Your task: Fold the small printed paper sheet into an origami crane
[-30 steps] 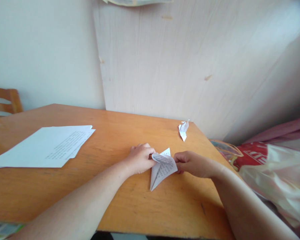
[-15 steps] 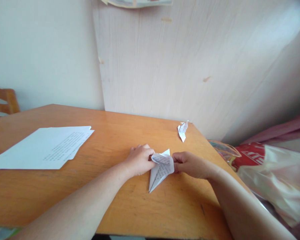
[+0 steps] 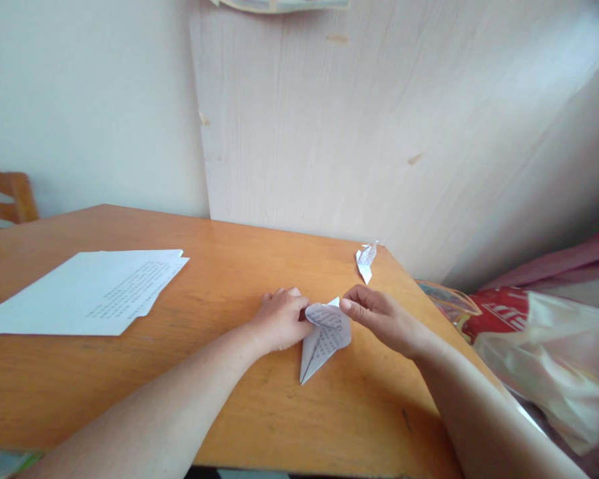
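Observation:
A partly folded piece of printed paper (image 3: 324,339) lies on the orange wooden table (image 3: 219,279), its point aimed toward me. My left hand (image 3: 279,318) is curled with its fingertips pinching the paper's left upper edge. My right hand (image 3: 379,316) hovers at the paper's right upper corner, thumb and fingers drawn together near the fold; I cannot make out a firm grip.
A small folded paper figure (image 3: 365,261) stands near the table's far right corner. Printed sheets (image 3: 94,291) lie at the left. A wooden chair back (image 3: 4,199) shows far left. A pale wood panel (image 3: 359,120) rises behind. A plastic bag (image 3: 544,346) sits right of the table.
My right hand has lifted and shifted slightly up from the paper's right edge. The paper's top flap has moved a little. My left hand stays in place.

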Demonstrator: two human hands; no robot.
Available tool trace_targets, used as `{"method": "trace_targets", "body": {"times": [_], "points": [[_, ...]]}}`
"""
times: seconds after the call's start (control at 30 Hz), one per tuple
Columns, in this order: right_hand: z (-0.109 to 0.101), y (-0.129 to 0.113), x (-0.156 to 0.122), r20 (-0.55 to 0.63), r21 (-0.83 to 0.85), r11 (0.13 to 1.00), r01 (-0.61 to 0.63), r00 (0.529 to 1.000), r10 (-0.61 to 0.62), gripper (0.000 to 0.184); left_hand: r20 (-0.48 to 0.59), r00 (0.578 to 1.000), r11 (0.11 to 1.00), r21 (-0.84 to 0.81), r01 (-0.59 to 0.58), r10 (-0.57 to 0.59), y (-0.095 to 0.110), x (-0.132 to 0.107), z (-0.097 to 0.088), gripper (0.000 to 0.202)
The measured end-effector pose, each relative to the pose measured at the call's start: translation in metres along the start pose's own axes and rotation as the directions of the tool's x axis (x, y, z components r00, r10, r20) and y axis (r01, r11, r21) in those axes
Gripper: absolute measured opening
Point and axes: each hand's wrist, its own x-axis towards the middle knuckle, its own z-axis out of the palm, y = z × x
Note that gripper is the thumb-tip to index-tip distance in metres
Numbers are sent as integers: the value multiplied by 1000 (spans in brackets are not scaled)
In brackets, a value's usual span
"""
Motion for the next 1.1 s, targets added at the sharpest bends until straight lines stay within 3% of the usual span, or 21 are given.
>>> {"method": "trace_targets", "body": {"times": [0.1,0.2,0.37,0.53,0.73,1.1], "points": [[10,-8,-4,-102,-170,984,44,993,-62,33,-6,1000,1000,0,0,0,2,-1,1,20],[21,-16,-9,-207,-446,895,-11,974,-91,23,-29,1000,1000,6,-9,9,4,-2,4,16],[30,-31,-17,-203,-676,731,-90,977,-67,18,-80,991,994,10,-109,110,5,-3,5,15],[30,-40,-12,-160,-701,697,-152,986,54,8,-44,973,974,-18,-226,225,1,-1,7,22],[28,-48,-2,-159,-695,683,-226,974,161,7,1,984,984,-8,-176,176,-2,3,7,20],[40,-44,0,-241,-696,658,-289,956,165,18,50,988,989,4,-150,149,3,5,1,19]]}}
